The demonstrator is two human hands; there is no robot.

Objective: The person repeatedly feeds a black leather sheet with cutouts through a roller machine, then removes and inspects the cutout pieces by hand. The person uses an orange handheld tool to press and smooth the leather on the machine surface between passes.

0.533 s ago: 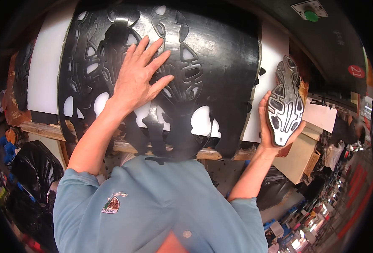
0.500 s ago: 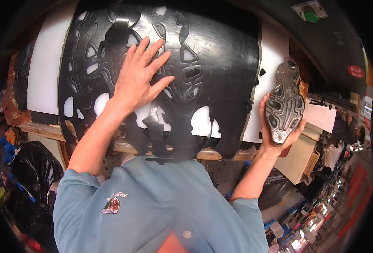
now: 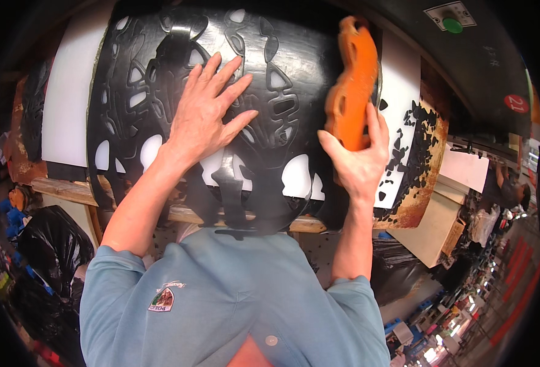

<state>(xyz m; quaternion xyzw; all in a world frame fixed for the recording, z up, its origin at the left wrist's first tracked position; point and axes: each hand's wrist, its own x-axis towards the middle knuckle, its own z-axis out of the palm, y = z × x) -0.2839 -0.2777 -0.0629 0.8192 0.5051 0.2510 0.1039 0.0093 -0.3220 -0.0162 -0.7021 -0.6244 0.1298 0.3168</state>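
My left hand (image 3: 205,119) lies palm down with fingers spread on a black rubber-like sheet (image 3: 319,79), which has sole-shaped outlines and cut-out holes across its left and middle parts. Over the sheet's right side, my right hand (image 3: 361,168) grips the lower end of a sole-shaped cutting die (image 3: 356,85) between thumb and fingers. The die's orange side shows and it stands tipped lengthwise; its metal cutting edges are turned out of view. Through the holes near the front, a white board (image 3: 71,104) shows beneath the sheet.
Small black offcuts (image 3: 426,128) litter the board and rusty plate at the right. A dark machine panel with a green button (image 3: 451,25) overhangs the upper right. A wooden rail (image 3: 68,191) runs along the front edge. Black plastic bags (image 3: 53,244) sit below left.
My right hand has brought the die leftward from the right side over the sheet and turned it, so its orange side shows instead of its metal edges. My left hand stays nearly still.
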